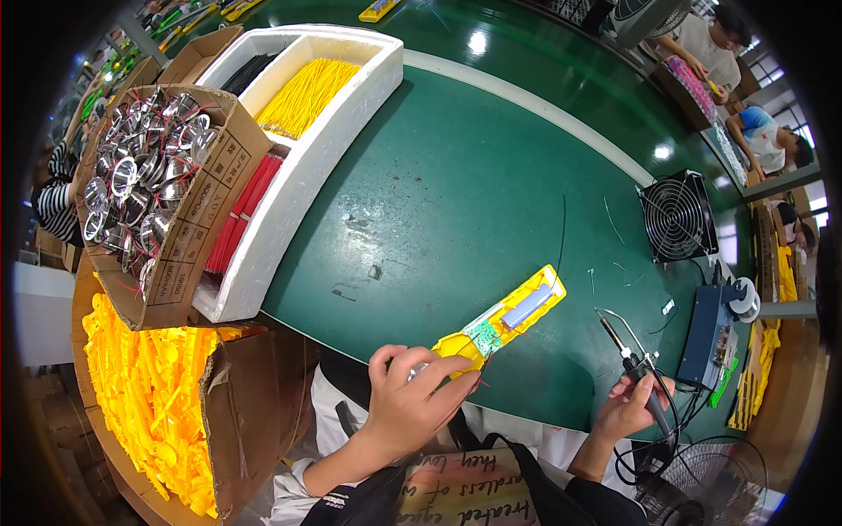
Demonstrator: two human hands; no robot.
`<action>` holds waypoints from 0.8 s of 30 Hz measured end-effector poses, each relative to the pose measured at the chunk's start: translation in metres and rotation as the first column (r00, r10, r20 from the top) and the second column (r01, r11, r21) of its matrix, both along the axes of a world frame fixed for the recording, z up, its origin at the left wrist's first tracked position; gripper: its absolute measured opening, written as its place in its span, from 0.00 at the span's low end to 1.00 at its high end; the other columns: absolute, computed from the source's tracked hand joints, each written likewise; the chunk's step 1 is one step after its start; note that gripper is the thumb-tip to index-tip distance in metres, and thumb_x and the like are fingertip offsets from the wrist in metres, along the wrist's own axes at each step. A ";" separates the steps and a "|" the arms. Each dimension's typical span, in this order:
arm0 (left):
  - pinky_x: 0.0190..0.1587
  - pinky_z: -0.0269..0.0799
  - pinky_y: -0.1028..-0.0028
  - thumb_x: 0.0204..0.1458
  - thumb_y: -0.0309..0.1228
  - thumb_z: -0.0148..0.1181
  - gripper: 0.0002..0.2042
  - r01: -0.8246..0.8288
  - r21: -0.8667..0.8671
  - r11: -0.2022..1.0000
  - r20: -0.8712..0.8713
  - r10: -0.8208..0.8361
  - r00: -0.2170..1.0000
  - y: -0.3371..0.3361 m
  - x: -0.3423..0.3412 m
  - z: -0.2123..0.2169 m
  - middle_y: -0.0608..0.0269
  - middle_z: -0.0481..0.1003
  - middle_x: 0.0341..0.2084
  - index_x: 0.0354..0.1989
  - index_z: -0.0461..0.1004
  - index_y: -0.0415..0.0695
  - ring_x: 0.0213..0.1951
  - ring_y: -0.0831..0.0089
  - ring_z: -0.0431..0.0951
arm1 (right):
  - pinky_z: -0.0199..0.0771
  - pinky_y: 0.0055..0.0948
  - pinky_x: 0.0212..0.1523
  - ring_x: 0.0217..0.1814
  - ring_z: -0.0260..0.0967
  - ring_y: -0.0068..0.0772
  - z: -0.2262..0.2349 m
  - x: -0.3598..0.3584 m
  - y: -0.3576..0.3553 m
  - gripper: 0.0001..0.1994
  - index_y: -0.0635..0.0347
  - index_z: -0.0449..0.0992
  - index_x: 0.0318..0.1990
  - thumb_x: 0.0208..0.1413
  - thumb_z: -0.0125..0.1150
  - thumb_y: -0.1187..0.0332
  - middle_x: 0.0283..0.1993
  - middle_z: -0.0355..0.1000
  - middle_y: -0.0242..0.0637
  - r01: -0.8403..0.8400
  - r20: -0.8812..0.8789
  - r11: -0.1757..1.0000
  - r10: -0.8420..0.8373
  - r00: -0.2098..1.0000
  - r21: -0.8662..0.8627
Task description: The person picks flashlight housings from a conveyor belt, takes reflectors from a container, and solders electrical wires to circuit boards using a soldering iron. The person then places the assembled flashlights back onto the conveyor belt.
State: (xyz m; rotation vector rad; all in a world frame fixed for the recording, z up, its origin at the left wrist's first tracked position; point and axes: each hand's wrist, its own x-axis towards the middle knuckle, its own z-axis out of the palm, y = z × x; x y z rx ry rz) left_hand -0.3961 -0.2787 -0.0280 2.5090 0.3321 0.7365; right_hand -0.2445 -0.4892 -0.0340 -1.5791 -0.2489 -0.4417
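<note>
The left hand (405,405) has its grip closed on the near end of a yellow case (502,320) lying on the green worktop (456,193), circuit board (483,337) exposed. The right hand (630,405) grips a soldering iron (633,364), tip raised just beside the case. This looks like soldering; bringing the tip onto the board calls for a steady case.

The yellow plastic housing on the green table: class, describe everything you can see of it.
The yellow plastic housing is long, narrow and open-topped, lying flat and slanted on the green table. Inside sit a small green circuit board and a pale cylindrical cell, with thin wires. The left hand grips its near end; the right hand holds a soldering iron apart from it.
</note>
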 end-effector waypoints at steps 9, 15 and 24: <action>0.40 0.54 0.66 0.34 0.31 0.63 0.07 0.069 0.002 0.998 -0.040 -0.069 0.997 0.007 -0.003 -0.001 0.77 0.70 0.25 0.24 0.72 0.51 0.34 0.73 0.65 | 0.57 0.12 0.12 0.11 0.57 0.18 0.000 0.001 0.000 0.06 0.62 0.60 0.28 0.49 0.49 0.71 0.18 0.61 0.35 0.000 -0.034 0.999 0.001 0.999 0.034; 0.42 0.57 0.66 0.34 0.27 0.62 0.07 0.137 -0.212 0.968 0.029 -0.133 0.991 0.022 -0.007 -0.008 0.75 0.72 0.26 0.23 0.71 0.49 0.34 0.70 0.66 | 0.56 0.11 0.12 0.11 0.54 0.16 -0.002 0.002 0.000 0.07 0.61 0.59 0.28 0.51 0.49 0.70 0.17 0.62 0.36 0.029 -0.044 0.999 -0.030 0.999 -0.013; 0.42 0.63 0.68 0.41 0.21 0.56 0.04 0.025 -0.466 0.884 0.301 0.133 0.944 0.027 -0.014 -0.029 0.65 0.73 0.27 0.27 0.71 0.42 0.32 0.70 0.70 | 0.58 0.14 0.10 0.11 0.58 0.20 0.001 0.003 0.001 0.07 0.64 0.60 0.28 0.48 0.50 0.70 0.19 0.60 0.35 0.016 -0.072 0.999 -0.013 0.997 0.043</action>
